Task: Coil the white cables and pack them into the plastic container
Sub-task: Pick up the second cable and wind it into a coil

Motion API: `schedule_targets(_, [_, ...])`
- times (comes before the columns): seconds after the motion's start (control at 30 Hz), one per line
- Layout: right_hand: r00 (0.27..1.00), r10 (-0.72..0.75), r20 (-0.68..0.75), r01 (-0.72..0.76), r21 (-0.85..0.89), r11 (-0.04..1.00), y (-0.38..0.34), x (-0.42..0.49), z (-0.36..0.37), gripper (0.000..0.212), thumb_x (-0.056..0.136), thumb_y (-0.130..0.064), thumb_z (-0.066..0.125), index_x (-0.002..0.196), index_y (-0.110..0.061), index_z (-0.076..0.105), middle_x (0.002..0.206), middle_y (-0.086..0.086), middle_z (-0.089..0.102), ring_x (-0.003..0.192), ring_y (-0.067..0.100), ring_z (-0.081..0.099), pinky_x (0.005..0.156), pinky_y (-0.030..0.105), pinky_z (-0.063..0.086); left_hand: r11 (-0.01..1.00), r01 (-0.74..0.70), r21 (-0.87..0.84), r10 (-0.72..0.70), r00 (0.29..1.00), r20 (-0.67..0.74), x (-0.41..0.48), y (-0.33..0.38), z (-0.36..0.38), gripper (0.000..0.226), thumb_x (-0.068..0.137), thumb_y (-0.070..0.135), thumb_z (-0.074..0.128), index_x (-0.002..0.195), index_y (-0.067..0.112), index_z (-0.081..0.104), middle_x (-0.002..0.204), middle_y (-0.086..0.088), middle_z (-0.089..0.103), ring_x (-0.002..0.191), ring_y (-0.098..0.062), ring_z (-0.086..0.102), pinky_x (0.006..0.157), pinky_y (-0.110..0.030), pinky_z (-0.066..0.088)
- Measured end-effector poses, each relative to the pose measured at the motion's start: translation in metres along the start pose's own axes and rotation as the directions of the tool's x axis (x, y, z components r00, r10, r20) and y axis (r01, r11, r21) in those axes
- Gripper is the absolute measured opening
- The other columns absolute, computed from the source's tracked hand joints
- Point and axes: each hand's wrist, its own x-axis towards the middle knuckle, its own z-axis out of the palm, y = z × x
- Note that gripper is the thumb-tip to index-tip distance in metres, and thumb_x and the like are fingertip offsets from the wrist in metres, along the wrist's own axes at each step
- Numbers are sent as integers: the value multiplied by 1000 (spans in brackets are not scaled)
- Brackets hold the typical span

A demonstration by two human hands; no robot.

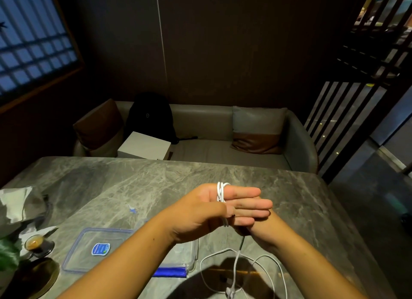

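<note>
- White cable (220, 192) wound in several turns around the straight fingers of the left hand (207, 211), held raised over the marble table (156, 182)
- Left hand flat, fingers extended and pointing right, thumb lying over the turns
- Right hand (249, 227) just beneath the left, touching it; fingers mostly hidden, grip on the strand cannot be told
- Loose remainder of the cable dropping from between the hands to the near table edge, lying there in wide open loops, with a connector end (231, 293) at the bottom edge of the view
- Clear plastic container (73, 254) with blue clasp, resting on the table to the left, partly under the left forearm, with a blue label inside; apart from the cable
- Small glass of coffee (34, 243) at far left of the table
- Grey sofa (211, 147) behind the table, carrying a black backpack (149, 118), a white box (143, 145) and cushions
</note>
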Motion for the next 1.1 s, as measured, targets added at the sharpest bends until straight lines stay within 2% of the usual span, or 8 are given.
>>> schedule_targets(0.07, [990, -58, 127, 83, -197, 977, 4, -10, 10, 38, 94, 14, 47, 70, -15, 54, 65, -7, 53, 58, 5, 49, 53, 12, 43, 998, 14, -61, -13, 1000, 20, -1, 0, -3, 51, 94, -14, 34, 145, -8, 36, 144, -29, 46, 135, -43, 45, 114, -48, 35])
schedule_targets(0.2, [966, 19, 257, 42, -227, 973, 6, -21, 21, 33, 102, -1, 32, 80, -8, 56, 53, 1, 51, 42, 6, 38, 39, 14, 28, 989, 29, -147, -26, 999, 20, -2, -2, -5, 50, 96, -9, 38, 146, -6, 34, 146, -26, 45, 137, -40, 43, 115, -45, 34])
schedule_targets(0.37, [911, -96, 401, 209, -247, 946, 3, -35, 20, 41, 100, -14, 40, 67, -2, 61, 46, 1, 54, 38, 13, 38, 44, 24, 31, 984, -8, -180, 5, 1000, -17, -1, -6, -13, 52, 97, -7, 37, 148, -4, 31, 149, -25, 42, 140, -38, 40, 118, -45, 30])
schedule_targets(0.47, [876, -120, 466, 275, -281, 919, 2, -43, 20, 40, 101, -22, 44, 78, 1, 67, 52, 10, 57, 39, 16, 42, 46, 26, 35, 991, -24, -132, 16, 998, -64, 0, -7, -24, 55, 94, -12, 36, 148, -3, 30, 150, -22, 42, 140, -37, 40, 118, -45, 29])
schedule_targets(0.57, [865, -119, 487, 299, -311, 902, -3, -52, 16, 23, 101, -16, 48, 97, -5, 69, 61, 9, 63, 40, 11, 43, 42, 20, 35, 994, 18, -103, -26, 996, -80, -1, -9, -31, 55, 94, -13, 36, 148, -2, 31, 149, -21, 44, 139, -35, 42, 118, -46, 29])
schedule_targets(0.87, [854, -256, 453, 439, -363, 822, -33, -65, -10, 13, 90, -18, 66, 80, -15, 74, 55, -1, 55, 49, 9, 44, 48, 14, 34, 993, 120, -21, -122, 989, -83, -5, -17, -42, 63, 86, -15, 37, 147, -2, 32, 146, -19, 48, 136, -31, 47, 115, -42, 36])
schedule_targets(0.97, [820, -333, 465, 509, -329, 795, -48, -68, -17, 17, 85, -22, 61, 78, -12, 74, 53, -2, 52, 48, 4, 41, 48, 11, 33, 989, 141, -43, -144, 986, -78, -10, -18, -41, 61, 87, -14, 37, 146, -1, 35, 144, -17, 52, 134, -30, 50, 109, -35, 42])
schedule_targets(1.1, [764, -451, 462, 623, -346, 701, -60, -64, -22, 21, 87, -23, 59, 76, -10, 71, 55, 1, 55, 52, 6, 48, 54, 16, 39, 984, 164, -70, -167, 985, -48, -10, -24, -34, 60, 89, -14, 38, 147, -2, 33, 145, -20, 50, 135, -33, 48, 116, -43, 34])
